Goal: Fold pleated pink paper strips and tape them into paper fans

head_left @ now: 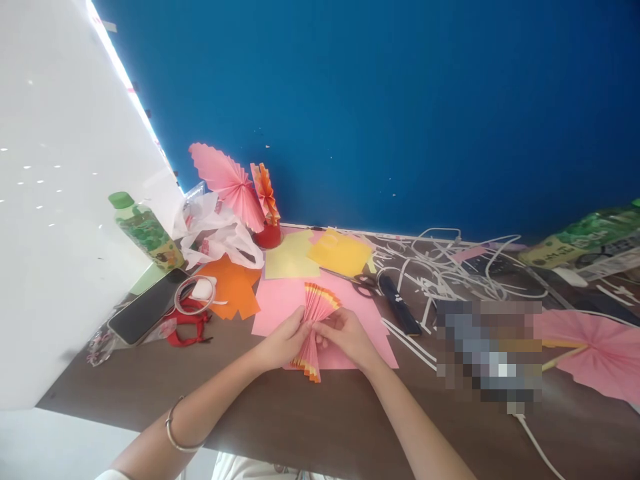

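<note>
A pleated paper fan (320,303), pink with orange and yellow edges, is pinched at its middle between my two hands. My left hand (286,343) grips it from the left, thumb on top. From the right, my right hand (346,337) holds the same narrow waist with thumb and fingers. The folds spread out above and below the hands. Beneath lie sheets of pink paper (270,313). Beyond them are a pale yellow sheet (290,257) and a deeper yellow sheet (340,252). Scissors (365,285) rest just behind the right hand.
At left are a phone (147,307), a tape roll (183,297), orange paper (233,290), a bottle (145,230) and a plastic bag (220,243). Finished pleated fans (233,183) stand behind. White cables (440,267), a dark cutter-like tool (400,305) and a pink fan (600,353) lie at right.
</note>
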`<act>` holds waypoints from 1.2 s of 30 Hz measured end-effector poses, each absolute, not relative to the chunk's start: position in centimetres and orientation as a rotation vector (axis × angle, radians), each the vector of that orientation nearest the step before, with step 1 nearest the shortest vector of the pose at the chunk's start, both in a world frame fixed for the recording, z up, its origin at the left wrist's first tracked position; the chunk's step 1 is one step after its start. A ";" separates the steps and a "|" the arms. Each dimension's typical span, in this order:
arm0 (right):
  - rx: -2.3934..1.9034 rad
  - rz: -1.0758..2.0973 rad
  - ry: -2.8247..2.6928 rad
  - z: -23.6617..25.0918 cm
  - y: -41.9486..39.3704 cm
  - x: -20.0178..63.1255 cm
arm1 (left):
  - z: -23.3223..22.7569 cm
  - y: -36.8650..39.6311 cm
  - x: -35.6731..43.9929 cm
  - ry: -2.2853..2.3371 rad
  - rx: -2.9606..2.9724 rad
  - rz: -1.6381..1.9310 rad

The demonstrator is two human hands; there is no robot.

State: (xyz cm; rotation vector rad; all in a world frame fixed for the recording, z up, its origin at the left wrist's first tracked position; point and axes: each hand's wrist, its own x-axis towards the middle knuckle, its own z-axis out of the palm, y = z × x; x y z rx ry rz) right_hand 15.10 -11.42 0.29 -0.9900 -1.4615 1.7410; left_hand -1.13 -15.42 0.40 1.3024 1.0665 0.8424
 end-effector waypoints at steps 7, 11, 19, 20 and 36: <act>-1.096 1.536 -1.449 0.5 -11.7 14.4 | 0.1 -14.9 -1.2 0.877 1.129 0.796; -1.110 1.629 -1.385 0.6 -11.9 14.3 | 0.2 -14.7 -1.5 0.829 1.115 0.786; -0.918 1.753 -1.385 0.0 -11.7 15.3 | 2.6 -15.9 -1.6 0.941 1.362 0.653; -0.903 1.745 -1.388 0.0 -11.7 15.3 | 2.7 -15.9 -1.6 0.950 1.393 0.648; -0.922 1.480 -0.959 -1.6 -9.5 16.0 | 2.0 -11.7 -2.1 1.199 1.876 0.574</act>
